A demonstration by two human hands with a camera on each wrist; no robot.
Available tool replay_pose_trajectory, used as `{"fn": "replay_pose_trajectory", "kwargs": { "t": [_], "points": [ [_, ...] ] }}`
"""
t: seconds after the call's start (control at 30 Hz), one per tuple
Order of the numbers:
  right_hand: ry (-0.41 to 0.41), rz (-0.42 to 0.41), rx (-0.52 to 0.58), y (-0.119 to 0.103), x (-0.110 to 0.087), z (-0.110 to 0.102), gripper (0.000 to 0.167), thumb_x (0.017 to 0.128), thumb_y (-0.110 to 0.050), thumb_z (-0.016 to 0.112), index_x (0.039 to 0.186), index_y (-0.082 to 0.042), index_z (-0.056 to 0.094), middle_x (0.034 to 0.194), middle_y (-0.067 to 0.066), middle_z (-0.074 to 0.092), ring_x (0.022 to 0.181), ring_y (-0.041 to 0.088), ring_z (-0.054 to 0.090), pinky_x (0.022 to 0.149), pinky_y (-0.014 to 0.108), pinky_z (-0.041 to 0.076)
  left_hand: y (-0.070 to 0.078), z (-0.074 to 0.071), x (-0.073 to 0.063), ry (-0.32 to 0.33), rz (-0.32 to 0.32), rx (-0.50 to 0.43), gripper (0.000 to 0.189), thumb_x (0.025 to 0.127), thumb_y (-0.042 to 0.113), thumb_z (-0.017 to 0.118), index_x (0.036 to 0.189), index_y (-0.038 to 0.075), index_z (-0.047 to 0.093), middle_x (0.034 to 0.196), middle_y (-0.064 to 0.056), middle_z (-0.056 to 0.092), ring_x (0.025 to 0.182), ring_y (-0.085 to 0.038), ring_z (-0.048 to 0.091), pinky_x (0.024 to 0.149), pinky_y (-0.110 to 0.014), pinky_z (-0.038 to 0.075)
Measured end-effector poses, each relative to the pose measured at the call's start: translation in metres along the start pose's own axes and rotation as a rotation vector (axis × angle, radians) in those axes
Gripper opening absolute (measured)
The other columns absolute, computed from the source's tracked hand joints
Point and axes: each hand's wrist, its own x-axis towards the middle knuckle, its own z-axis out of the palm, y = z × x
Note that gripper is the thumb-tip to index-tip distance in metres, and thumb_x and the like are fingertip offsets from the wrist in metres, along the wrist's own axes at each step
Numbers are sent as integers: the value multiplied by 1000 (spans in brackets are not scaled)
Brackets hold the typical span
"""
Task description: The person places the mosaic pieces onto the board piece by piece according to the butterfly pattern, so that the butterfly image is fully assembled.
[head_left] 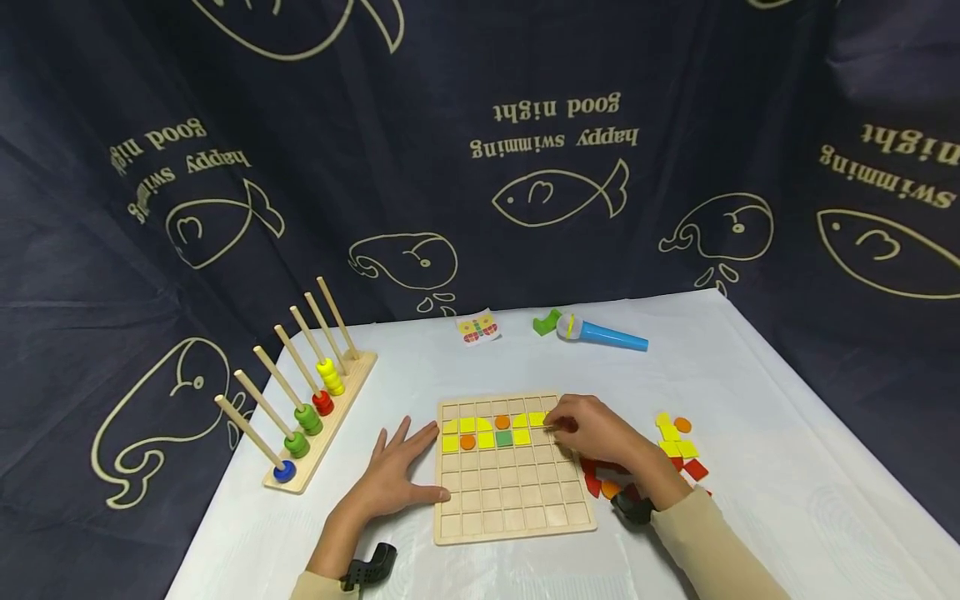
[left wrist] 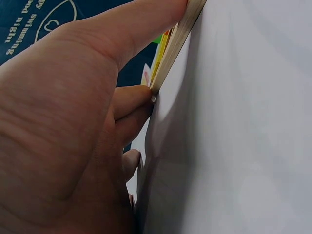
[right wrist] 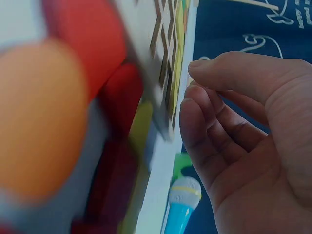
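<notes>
A square wooden grid board [head_left: 510,500] lies on the white table, its upper rows partly filled with yellow tiles [head_left: 487,438], orange discs [head_left: 502,422] and a green square tile [head_left: 504,438]. My left hand [head_left: 390,479] is spread flat at the board's left side, thumb and index finger touching its edge. Over the upper right corner is my right hand [head_left: 592,425], fingers bent beside a yellow tile [head_left: 536,419] in the grid. In the right wrist view its thumb and fingertips [right wrist: 192,105] come close together; whether a tile is pinched there cannot be made out.
Right of the board lie loose yellow pieces [head_left: 666,429], red pieces [head_left: 696,470] and an orange disc [head_left: 682,425], partly under the right arm. A peg stand with coloured rings [head_left: 318,446] stands left. Behind are a butterfly picture card [head_left: 478,328], a green block [head_left: 547,322] and a toy microphone [head_left: 611,337].
</notes>
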Motion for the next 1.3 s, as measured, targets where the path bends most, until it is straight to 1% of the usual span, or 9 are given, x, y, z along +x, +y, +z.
{"fn": "replay_pose_trajectory", "kwargs": {
  "t": [0.13,0.23,0.37,0.53,0.73,0.87,1.03,1.2,1.3],
  "points": [
    [26,52,-4,8,-16,-7,20,82,-5,71,101,-11,74,89,-5,64,74,12,54,66,25,49,0,1,0,6,7,-2,106,63,71,74,149,18,39,151,4,37,144,-33,11,110,-60,-3],
    [40,119,-8,14,-27,-13,20,83,-7,71,101,-12,75,86,-9,62,74,11,53,67,24,50,1,0,0,15,14,-8,106,63,70,74,149,18,40,150,3,38,144,-34,12,110,-60,-3],
    [51,212,-22,22,-40,-20,21,82,-11,73,103,-14,75,86,-12,60,77,11,53,71,25,51,2,0,0,5,5,-13,107,63,71,74,149,19,39,151,5,36,144,-33,11,110,-59,-4],
    [55,284,-34,30,-53,-27,24,80,-12,76,104,-14,75,90,-11,61,81,13,54,76,30,52,1,-1,0,-4,2,-2,108,63,72,73,150,20,37,151,5,36,144,-33,10,111,-59,-4],
    [36,354,-35,34,-63,-29,26,79,-12,77,104,-17,75,94,-10,62,86,13,54,84,35,50,1,0,0,10,10,-14,107,62,71,74,149,18,39,150,3,38,144,-34,11,110,-60,-4],
    [25,357,-3,34,-70,-29,23,79,-12,77,102,-16,75,91,-8,61,82,14,53,76,30,51,2,0,0,6,9,-12,107,62,71,74,149,18,39,151,3,38,144,-34,11,110,-60,-3],
    [-20,260,62,31,-80,-27,17,80,-13,77,96,-16,73,82,-8,58,72,13,53,62,24,49,1,0,1,-1,5,2,107,63,72,73,150,20,37,151,5,36,144,-33,10,111,-59,-3],
    [-66,187,83,26,-88,-21,12,82,-21,78,92,-19,71,76,-9,56,67,9,53,58,23,47,0,0,1,-7,-1,-4,107,63,72,73,150,22,37,152,7,35,145,-30,8,111,-58,-4],
    [-88,163,92,22,-92,-19,16,79,-27,80,90,-22,70,76,-7,55,67,9,52,57,23,47,-1,0,1,-6,2,-6,108,62,72,73,150,21,37,152,6,34,145,-30,8,111,-58,-5]
  ]
}}
